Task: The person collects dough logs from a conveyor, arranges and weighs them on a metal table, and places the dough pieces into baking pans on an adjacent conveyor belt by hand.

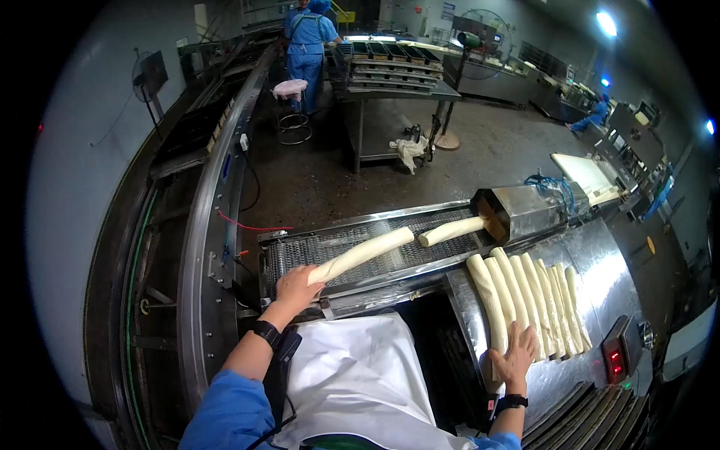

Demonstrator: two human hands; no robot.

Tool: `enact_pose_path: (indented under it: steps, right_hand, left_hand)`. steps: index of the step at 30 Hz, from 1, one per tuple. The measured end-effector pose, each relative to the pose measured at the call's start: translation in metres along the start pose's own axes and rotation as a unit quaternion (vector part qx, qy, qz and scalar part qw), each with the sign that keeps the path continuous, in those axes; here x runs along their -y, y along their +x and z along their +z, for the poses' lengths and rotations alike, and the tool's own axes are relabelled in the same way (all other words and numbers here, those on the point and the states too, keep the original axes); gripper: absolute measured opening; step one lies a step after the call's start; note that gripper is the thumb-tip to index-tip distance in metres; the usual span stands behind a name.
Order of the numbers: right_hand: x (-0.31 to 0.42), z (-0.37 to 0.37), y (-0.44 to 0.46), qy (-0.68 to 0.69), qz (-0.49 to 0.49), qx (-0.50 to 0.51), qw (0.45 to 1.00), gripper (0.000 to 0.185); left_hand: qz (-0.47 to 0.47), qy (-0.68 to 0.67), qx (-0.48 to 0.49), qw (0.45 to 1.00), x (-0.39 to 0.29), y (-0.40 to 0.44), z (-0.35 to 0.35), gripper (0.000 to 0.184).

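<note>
My left hand [297, 287] is closed around the near end of a long pale dough roll [361, 253], which slants over the metal mesh conveyor [300, 253]. A second dough roll [452, 231] lies further along that belt, its far end at the mouth of a metal housing [529, 210]. On the right, my right hand [516, 354] rests with fingers spread on the near ends of the leftmost rolls in a row of several dough rolls [536, 300]. That row lies side by side on a shiny steel table [606, 277].
A scale with a red display [616, 361] stands right of the row, above stacked dark trays [589, 416]. A long rail conveyor [217, 195] runs along the left. Ahead are a stool [291, 90], a table with stacked baking tins [394, 67] and people in blue [307, 49].
</note>
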State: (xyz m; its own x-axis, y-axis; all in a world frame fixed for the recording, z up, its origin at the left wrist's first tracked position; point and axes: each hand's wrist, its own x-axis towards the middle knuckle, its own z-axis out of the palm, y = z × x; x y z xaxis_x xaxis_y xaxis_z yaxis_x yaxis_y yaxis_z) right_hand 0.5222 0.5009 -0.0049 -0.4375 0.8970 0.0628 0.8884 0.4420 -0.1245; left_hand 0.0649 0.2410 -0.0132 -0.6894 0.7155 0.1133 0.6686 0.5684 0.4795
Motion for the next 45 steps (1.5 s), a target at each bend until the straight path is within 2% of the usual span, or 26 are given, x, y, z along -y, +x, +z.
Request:
enact_pose_path:
  steps: [7, 15, 19, 20, 22, 23, 24, 25, 26, 28, 30, 31, 33, 34, 36, 38, 39, 40, 41, 42, 44, 45]
  right_hand:
    - [0.005, -0.005, -0.015, -0.015, -0.02, 0.008, 1.0, 0.083]
    - [-0.001, 0.002, -0.012, 0.0, -0.018, 0.002, 1.0, 0.08]
    - [0.002, -0.002, -0.01, -0.03, -0.027, 0.014, 0.999, 0.082]
    - [0.004, -0.006, -0.009, -0.03, -0.029, 0.014, 0.999, 0.082]
    - [0.012, -0.016, -0.005, -0.029, 0.014, 0.096, 0.995, 0.085]
    - [0.017, -0.019, -0.002, -0.028, 0.014, 0.097, 0.995, 0.085]
    - [0.022, -0.023, 0.0, -0.025, 0.026, 0.108, 0.993, 0.086]
    - [0.024, -0.025, 0.001, -0.024, 0.038, 0.119, 0.992, 0.086]
    - [0.024, -0.025, 0.002, -0.027, 0.034, 0.121, 0.992, 0.086]
    - [0.02, -0.022, 0.008, -0.006, 0.037, 0.151, 0.988, 0.088]
    - [0.011, -0.008, 0.012, -0.023, 0.034, 0.137, 0.99, 0.088]
    - [0.006, -0.001, 0.012, -0.034, 0.043, 0.122, 0.991, 0.088]
    - [0.007, -0.001, 0.012, -0.032, 0.051, 0.12, 0.991, 0.09]
    - [0.008, 0.001, 0.011, -0.027, 0.057, 0.117, 0.991, 0.09]
    - [0.008, 0.003, 0.011, -0.039, 0.062, 0.123, 0.99, 0.092]
    - [0.003, 0.007, 0.012, -0.049, 0.069, 0.124, 0.989, 0.094]
    - [-0.001, 0.011, 0.012, -0.058, 0.066, 0.12, 0.989, 0.094]
    - [-0.004, 0.014, 0.014, -0.066, 0.063, 0.115, 0.989, 0.093]
    - [-0.002, 0.015, 0.014, -0.067, 0.078, 0.108, 0.989, 0.092]
    - [0.003, 0.013, 0.013, -0.067, 0.073, 0.109, 0.989, 0.092]
    - [0.011, 0.006, 0.011, -0.083, 0.072, 0.116, 0.987, 0.092]
    - [0.011, 0.006, 0.012, -0.085, 0.074, 0.116, 0.987, 0.092]
  left_hand:
    - [-0.03, 0.019, -0.033, 0.999, 0.022, -0.014, -0.008, 0.042]
    - [-0.074, 0.049, -0.076, 0.993, 0.04, -0.029, -0.018, 0.043]
    - [-0.095, 0.073, -0.079, 0.99, 0.036, -0.032, -0.033, 0.044]
    - [-0.113, 0.046, -0.047, 0.991, 0.031, -0.032, -0.041, 0.043]
    - [-0.132, 0.02, -0.016, 0.991, 0.036, -0.031, -0.035, 0.042]
    - [-0.161, -0.138, -0.018, 0.977, 0.039, -0.029, -0.027, 0.041]
    - [-0.187, -0.293, -0.021, 0.937, 0.043, -0.029, -0.023, 0.04]
    - [-0.259, -0.554, 0.067, 0.788, 0.042, -0.035, -0.014, 0.036]
    - [-0.309, -0.562, 0.091, 0.762, 0.011, -0.04, -0.026, 0.031]
    - [-0.235, -0.561, 0.169, 0.775, -0.015, -0.043, -0.025, 0.026]
    - [-0.213, -0.623, 0.24, 0.714, -0.04, -0.041, -0.049, 0.034]
    - [-0.142, -0.689, 0.27, 0.658, -0.033, -0.032, -0.046, 0.035]
    - [-0.176, -0.769, 0.213, 0.576, -0.026, -0.017, -0.059, 0.038]
    - [-0.151, -0.815, 0.179, 0.53, -0.026, -0.001, -0.073, 0.039]
    - [-0.139, -0.852, 0.064, 0.5, -0.017, 0.029, -0.11, 0.039]
    - [-0.116, -0.85, -0.052, 0.511, 0.001, 0.052, -0.148, 0.035]
    - [-0.066, -0.814, -0.087, 0.57, 0.016, 0.059, -0.166, 0.031]
    - [-0.077, -0.793, -0.198, 0.57, 0.012, 0.062, -0.188, 0.027]
    - [-0.045, -0.754, -0.248, 0.607, 0.019, 0.062, -0.209, 0.026]
    - [0.002, -0.687, -0.293, 0.665, 0.031, 0.063, -0.228, 0.026]
    - [0.0, -0.612, -0.37, 0.699, 0.043, 0.065, -0.261, 0.033]
    - [-0.013, -0.609, -0.37, 0.702, 0.056, 0.066, -0.272, 0.036]
